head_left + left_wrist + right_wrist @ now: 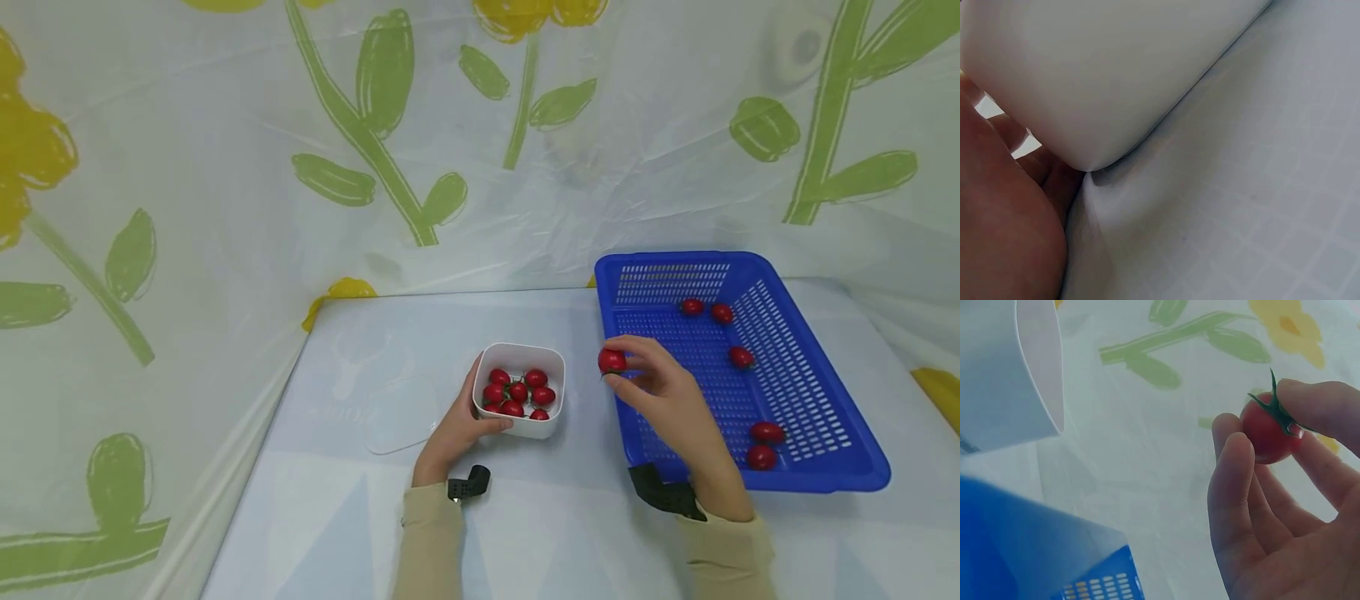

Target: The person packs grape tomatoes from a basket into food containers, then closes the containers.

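My left hand (459, 427) grips a white square container (534, 427), with the thumb along its near side and the fingers around its left side. Several cherry tomatoes (517, 392) lie in the container. In the left wrist view, the container's pale wall (1110, 69) rises beside the palm. My right hand (663, 400) pinches one cherry tomato (612, 361) between thumb and fingertips, over the left edge of the blue basket (825, 379). In the right wrist view, this tomato (1266, 434) shows a green calyx near the thumb.
Several more cherry tomatoes (742, 357) lie along the far and right parts of the basket. A clear, flat lid-like piece (401, 414) rests on the table left of the container. Behind the table hangs a flower-printed sheet (637, 183).
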Tool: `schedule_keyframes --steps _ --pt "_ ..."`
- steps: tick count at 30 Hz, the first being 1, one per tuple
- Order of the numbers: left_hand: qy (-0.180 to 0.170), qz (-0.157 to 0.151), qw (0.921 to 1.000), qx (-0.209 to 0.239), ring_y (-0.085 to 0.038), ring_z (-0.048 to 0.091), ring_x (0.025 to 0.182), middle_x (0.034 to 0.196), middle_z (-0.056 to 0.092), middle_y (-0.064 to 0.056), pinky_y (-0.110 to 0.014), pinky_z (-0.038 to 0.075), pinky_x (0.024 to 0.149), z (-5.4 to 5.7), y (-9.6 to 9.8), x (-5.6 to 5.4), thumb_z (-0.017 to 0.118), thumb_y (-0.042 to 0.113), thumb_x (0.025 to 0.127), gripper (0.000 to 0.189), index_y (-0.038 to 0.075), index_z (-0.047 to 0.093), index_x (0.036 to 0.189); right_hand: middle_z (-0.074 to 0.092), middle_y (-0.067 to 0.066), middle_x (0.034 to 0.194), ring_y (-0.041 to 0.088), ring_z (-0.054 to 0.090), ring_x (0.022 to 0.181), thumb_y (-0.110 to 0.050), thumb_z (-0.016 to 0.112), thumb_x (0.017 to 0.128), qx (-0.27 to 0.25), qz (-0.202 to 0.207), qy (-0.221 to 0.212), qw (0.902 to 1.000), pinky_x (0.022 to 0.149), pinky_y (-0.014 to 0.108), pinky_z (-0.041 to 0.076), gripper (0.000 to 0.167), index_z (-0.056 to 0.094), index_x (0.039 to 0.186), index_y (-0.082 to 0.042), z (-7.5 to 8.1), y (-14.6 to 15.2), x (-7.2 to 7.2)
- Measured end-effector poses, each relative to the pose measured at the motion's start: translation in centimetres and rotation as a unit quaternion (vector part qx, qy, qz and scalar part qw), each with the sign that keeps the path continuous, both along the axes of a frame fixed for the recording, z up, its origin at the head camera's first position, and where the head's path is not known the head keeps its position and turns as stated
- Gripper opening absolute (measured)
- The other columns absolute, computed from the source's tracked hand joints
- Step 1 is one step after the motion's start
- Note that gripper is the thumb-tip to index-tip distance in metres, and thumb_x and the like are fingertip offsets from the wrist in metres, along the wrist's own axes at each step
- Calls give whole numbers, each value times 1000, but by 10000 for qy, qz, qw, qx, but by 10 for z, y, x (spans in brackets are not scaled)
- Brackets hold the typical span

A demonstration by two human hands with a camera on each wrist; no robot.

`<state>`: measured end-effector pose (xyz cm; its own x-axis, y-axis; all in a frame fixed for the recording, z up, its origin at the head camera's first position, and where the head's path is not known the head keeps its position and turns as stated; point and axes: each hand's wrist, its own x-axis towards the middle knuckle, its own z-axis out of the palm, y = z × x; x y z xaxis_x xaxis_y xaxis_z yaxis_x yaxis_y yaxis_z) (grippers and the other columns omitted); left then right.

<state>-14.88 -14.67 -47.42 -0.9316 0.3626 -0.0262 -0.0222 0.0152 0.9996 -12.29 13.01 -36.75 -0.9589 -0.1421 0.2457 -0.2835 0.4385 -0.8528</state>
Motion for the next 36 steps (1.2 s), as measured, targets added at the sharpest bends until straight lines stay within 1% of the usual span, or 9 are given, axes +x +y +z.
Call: schedule_keyframes --steps 4,7,10,12,17,22,28,31,36 --pt "-19 30 10000 -85 -22 22 128 143 23 0 -42 30 98 -1 0 0 74 14 71 96 37 13 142 54 -3 113 9 53 91 -20 62 85 -86 -29 -186 9998 69 22 48 41 51 124 -22 -1 -5 1" --pt "-68 28 9998 -160 -20 22 128 143 23 1 -42 30 98 -1 -1 0 75 17 71 97 39 12 141 55 0 112 10 54 89 -18 61 85 -137 -10 -321 9994 69 23 48 41 51 124 -19 2 -9 3" --pt "-98 0 9997 -213 -20 22 129 143 22 2 -41 30 98 -1 -3 1 75 19 71 97 40 11 141 55 2 112 11 55 89 -15 61 84 -196 23 -342 9992 68 24 49 40 51 123 -16 5 -13 5" --pt "-94 -38 9998 -190 -20 21 129 144 21 1 -41 30 98 -1 -4 1 75 19 72 97 40 10 141 55 1 111 11 55 88 -15 62 84 -220 20 -343 9992 68 24 48 40 52 123 -17 4 -14 5" --pt "-27 -68 10000 -39 -21 22 129 144 21 -1 -42 29 99 1 -3 0 74 15 72 97 37 11 142 55 -4 109 13 56 89 -24 62 84 -202 80 -401 9990 68 26 49 38 52 121 -24 -7 -15 2" --pt "-35 -12 10000 -17 -19 24 127 143 23 -1 -41 30 98 3 -2 1 75 14 71 97 36 12 142 53 -5 112 13 55 94 -29 64 83 -24 156 -380 9992 72 27 49 39 53 120 -24 -17 -25 -2" --pt "66 -60 9999 110 -23 25 127 143 23 -6 -42 32 97 3 -2 2 73 11 72 96 32 12 143 52 -6 113 13 55 94 -25 65 82 27 323 -351 9989 71 30 50 38 54 118 -22 -20 -42 -3" --pt "87 -97 9998 130 -25 26 126 143 23 -8 -42 34 95 1 -2 2 73 11 73 96 31 11 143 52 -7 115 12 55 93 -23 66 81 80 396 -258 9989 70 29 49 38 55 117 -24 -24 -48 -2" --pt "140 -205 9996 131 -26 26 126 143 21 -8 -41 35 95 1 -2 0 72 12 74 96 31 9 143 52 -7 114 10 54 90 -21 67 80 414 407 -53 9983 67 28 48 38 56 116 -25 -29 -59 -1"
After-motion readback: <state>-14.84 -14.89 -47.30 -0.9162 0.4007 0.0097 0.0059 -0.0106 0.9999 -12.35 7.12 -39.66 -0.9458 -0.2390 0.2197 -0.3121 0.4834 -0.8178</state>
